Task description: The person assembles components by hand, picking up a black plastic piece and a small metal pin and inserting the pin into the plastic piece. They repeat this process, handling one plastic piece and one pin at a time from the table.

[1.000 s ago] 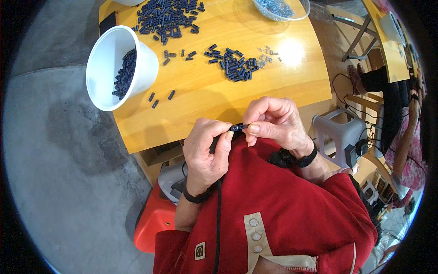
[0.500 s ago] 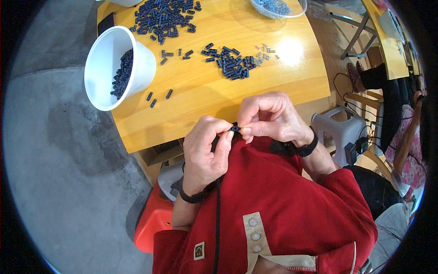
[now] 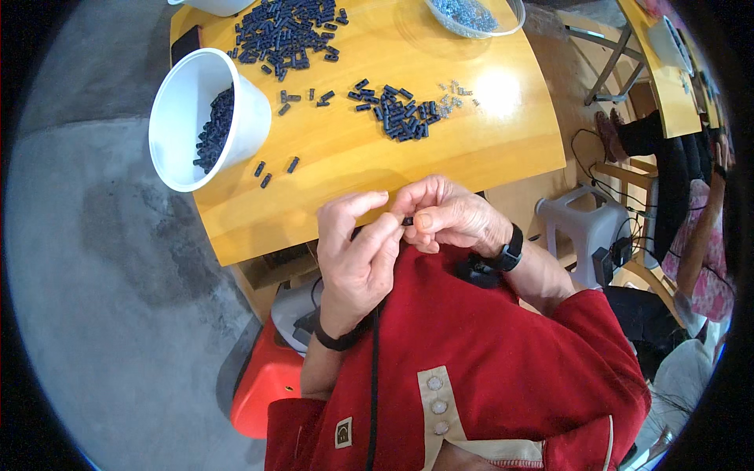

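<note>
Just off the table's near edge, my two hands meet in front of my red shirt. Between the fingertips is a small black plastic piece, mostly covered by the fingers. My right hand pinches it with thumb and curled fingers. From the other side my left hand grips it with thumb and a bent finger, while another finger lifts away. On the table are a pile of similar black pieces, a few tiny clear or silvery parts beside it, and three loose black pieces nearer the left edge.
A white tub of black pieces lies tilted at the table's left. Behind are a large black heap and a clear bowl of small bluish parts. A grey stool stands right; a person sits beyond. A red stool is lower left.
My right hand has rolled and closed further around the black piece, its wrist turning. One finger of my left hand has lifted off. The piece is now more hidden.
</note>
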Action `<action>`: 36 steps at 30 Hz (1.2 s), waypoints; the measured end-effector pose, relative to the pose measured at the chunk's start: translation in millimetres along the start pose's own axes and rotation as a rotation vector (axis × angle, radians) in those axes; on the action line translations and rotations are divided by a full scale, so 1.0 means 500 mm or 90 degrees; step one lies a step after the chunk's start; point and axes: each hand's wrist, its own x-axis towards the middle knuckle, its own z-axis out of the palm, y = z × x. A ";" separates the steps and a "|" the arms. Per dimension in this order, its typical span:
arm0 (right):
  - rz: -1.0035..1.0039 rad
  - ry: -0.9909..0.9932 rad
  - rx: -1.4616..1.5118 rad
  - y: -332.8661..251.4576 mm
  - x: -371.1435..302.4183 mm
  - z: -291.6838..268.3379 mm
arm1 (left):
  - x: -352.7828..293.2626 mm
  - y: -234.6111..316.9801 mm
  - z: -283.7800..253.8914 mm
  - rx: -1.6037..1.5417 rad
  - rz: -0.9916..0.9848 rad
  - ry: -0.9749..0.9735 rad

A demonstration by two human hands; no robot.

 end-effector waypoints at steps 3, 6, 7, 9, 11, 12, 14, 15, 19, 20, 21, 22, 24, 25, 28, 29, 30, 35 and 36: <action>-0.018 0.003 0.031 0.005 0.001 0.004 | -0.002 0.007 -0.001 0.087 0.056 0.014; -0.040 -0.002 -0.001 0.011 0.005 0.008 | -0.005 0.007 0.003 0.146 0.097 0.027; -0.040 -0.003 -0.003 0.012 0.005 0.008 | -0.004 0.004 0.003 0.129 0.109 0.026; 0.001 0.030 -0.048 0.015 0.004 0.008 | -0.003 0.000 0.003 0.112 0.121 0.025; 0.020 0.013 -0.060 0.004 0.003 0.012 | -0.003 -0.001 0.004 0.033 0.106 0.002; 0.036 -0.001 -0.070 -0.001 0.002 0.014 | 0.000 0.001 0.002 0.031 0.107 0.001; 0.042 -0.016 -0.045 0.002 0.006 0.011 | 0.005 0.008 -0.007 0.034 0.087 -0.041; 0.049 -0.032 -0.020 0.004 0.008 0.010 | 0.005 0.008 -0.007 0.032 0.089 -0.041; 0.036 -0.015 -0.011 0.007 0.015 0.024 | 0.005 0.005 -0.006 0.030 0.082 -0.041; 0.031 -0.010 0.002 0.008 0.016 0.024 | 0.004 0.002 -0.005 0.029 0.084 -0.033; 0.027 -0.009 0.016 0.011 0.020 0.025 | 0.002 -0.002 -0.004 0.032 0.082 -0.032; 0.029 -0.013 0.017 0.013 0.022 0.023 | 0.000 -0.008 0.000 0.021 0.091 -0.015; 0.021 -0.005 0.025 0.017 0.020 0.015 | -0.002 -0.013 0.005 0.016 0.098 0.003; 0.025 -0.010 0.027 0.017 0.020 0.015 | -0.003 -0.014 0.005 0.000 0.087 0.000; 0.024 0.003 0.039 0.019 0.022 0.020 | -0.006 -0.018 0.008 -0.011 0.070 0.000; 0.022 0.013 0.038 0.021 0.025 0.023 | -0.005 -0.020 0.009 -0.026 0.068 0.006; 0.019 0.024 0.038 0.021 0.027 0.023 | -0.005 -0.022 0.009 -0.042 0.067 0.012; 0.016 0.125 -0.101 0.011 0.037 0.038 | -0.020 -0.048 -0.009 0.023 -0.024 0.051; -0.004 0.198 -0.207 0.007 0.038 0.048 | -0.024 -0.057 -0.016 0.068 -0.065 0.072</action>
